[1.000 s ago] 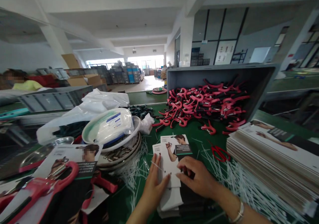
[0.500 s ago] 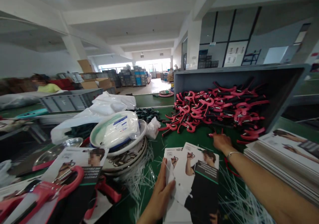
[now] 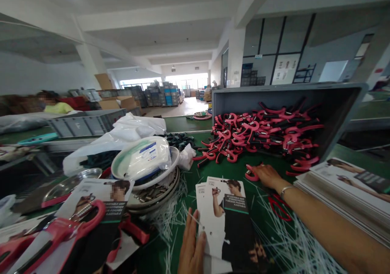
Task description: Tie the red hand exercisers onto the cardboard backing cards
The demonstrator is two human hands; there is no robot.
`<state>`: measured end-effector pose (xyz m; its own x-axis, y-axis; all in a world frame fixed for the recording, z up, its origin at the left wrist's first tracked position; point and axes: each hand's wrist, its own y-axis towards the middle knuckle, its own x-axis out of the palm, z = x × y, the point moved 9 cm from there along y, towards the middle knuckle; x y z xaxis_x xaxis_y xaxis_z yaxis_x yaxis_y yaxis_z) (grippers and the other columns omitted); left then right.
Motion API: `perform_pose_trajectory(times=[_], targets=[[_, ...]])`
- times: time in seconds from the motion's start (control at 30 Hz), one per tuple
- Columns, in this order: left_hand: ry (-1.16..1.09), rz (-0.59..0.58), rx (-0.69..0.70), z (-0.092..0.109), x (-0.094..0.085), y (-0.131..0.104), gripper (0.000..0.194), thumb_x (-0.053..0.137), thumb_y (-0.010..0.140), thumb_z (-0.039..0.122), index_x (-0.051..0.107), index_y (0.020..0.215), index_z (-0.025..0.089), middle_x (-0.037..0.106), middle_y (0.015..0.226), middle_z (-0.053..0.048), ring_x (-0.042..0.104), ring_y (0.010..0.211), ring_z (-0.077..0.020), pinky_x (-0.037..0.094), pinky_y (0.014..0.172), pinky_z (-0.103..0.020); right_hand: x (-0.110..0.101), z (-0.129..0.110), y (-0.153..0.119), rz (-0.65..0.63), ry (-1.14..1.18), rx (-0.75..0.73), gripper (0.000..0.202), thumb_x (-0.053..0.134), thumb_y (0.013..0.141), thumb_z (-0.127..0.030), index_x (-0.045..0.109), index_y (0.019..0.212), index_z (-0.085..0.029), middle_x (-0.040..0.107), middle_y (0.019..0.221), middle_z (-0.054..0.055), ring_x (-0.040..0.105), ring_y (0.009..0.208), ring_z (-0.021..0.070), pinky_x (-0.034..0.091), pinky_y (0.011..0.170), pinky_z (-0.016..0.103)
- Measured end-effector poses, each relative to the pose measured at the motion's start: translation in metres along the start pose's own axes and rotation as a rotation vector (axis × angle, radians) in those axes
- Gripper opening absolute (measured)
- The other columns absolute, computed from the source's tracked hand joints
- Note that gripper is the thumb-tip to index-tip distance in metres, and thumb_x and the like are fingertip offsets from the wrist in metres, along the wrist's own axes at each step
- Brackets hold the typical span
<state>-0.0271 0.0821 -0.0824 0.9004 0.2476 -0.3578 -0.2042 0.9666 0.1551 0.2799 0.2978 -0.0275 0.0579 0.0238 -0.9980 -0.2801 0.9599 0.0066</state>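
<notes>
Near the bottom centre, my left hand (image 3: pixel 191 245) is at the left edge of printed backing cards (image 3: pixel 217 221), its fingers stretched along them and its thumb over the edge. A thin white cable tie (image 3: pixel 194 218) runs from its fingers to the cards' holes. To the right, my right hand (image 3: pixel 267 176) is closed on a pink-and-black hand grip strengthener (image 3: pixel 251 173), low over the green table. Behind it, a tipped grey crate (image 3: pixel 338 119) spills a heap of these strengtheners (image 3: pixel 262 132).
At right lies a stack of cards (image 3: pixel 341 201), with loose white cable ties (image 3: pixel 298 237) before it. At left are bowls (image 3: pixel 175 156), a plastic bag (image 3: pixel 134 124) and a carded strengthener (image 3: pixel 57 241). A person (image 3: pixel 56 105) is at the far left beyond a grey crate (image 3: pixel 88 124).
My right hand has moved left, and a pink strengthener now shows clearly at its fingertips. The cards under my left hand have shifted left, and that hand has slid slightly left and down.
</notes>
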Motion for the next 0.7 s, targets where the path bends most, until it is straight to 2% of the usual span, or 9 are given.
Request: perform_pose_trajectory(times=[0.1,0.17,0.3,0.47,0.57,0.7], targets=[[-0.009,-0.027,-0.006,0.003,0.01,-0.004,0.066,0.05,0.082,0.036,0.032,0.142,0.018,0.025,0.152,-0.007,0.019,0.14,-0.0248,0.019,0.115,-0.038,-0.001,0.004,0.0,0.035,0.01,-0.009,0.049,0.036,0.084,-0.003,0.049,0.129,-0.014,0.062,0.113,0.017,0.056,0.106,0.0229,0.036,0.09,0.034],[-0.042,-0.058,-0.008,0.006,0.02,-0.004,0.075,0.055,0.078,0.035,0.027,0.144,0.013,0.026,0.152,-0.01,0.023,0.139,-0.026,0.02,0.114,-0.038,-0.001,0.009,0.002,0.038,0.017,0.002,0.049,0.034,0.085,-0.004,0.047,0.131,-0.016,0.061,0.114,0.016,0.055,0.107,0.023,0.037,0.089,0.034],[-0.101,-0.083,-0.041,0.006,0.026,0.001,0.074,0.051,0.081,0.034,0.023,0.145,0.009,0.025,0.152,-0.012,0.024,0.139,-0.0244,0.019,0.114,-0.034,0.01,0.017,0.005,-0.001,0.045,0.043,0.062,0.041,0.078,-0.001,0.041,0.137,-0.021,0.063,0.111,0.015,0.058,0.104,0.0241,0.04,0.087,0.036],[-0.159,-0.175,-0.038,0.003,0.028,0.01,0.074,0.052,0.081,0.033,0.023,0.145,0.011,0.023,0.153,-0.009,0.021,0.14,-0.0221,0.017,0.115,-0.033,0.015,0.023,0.003,0.055,0.144,0.1,0.06,0.04,0.076,-0.002,0.045,0.134,-0.015,0.063,0.109,0.021,0.059,0.102,0.0298,0.041,0.085,0.045],[-0.175,-0.144,-0.04,0.0,0.026,0.013,0.071,0.051,0.081,0.031,0.025,0.144,0.011,0.024,0.152,-0.01,0.022,0.139,-0.0222,0.016,0.115,-0.035,0.002,0.022,0.0,0.149,0.282,0.093,0.056,0.042,0.074,-0.002,0.05,0.129,-0.012,0.063,0.106,0.021,0.059,0.1,0.0294,0.039,0.089,0.046],[-0.24,-0.132,-0.049,0.001,0.028,0.013,0.07,0.051,0.081,0.033,0.027,0.144,0.013,0.025,0.152,-0.008,0.023,0.139,-0.0211,0.017,0.115,-0.033,-0.035,0.016,-0.004,0.324,0.539,0.099,0.047,0.043,0.079,-0.012,0.05,0.125,-0.007,0.058,0.111,0.022,0.057,0.101,0.0277,0.041,0.091,0.042]])
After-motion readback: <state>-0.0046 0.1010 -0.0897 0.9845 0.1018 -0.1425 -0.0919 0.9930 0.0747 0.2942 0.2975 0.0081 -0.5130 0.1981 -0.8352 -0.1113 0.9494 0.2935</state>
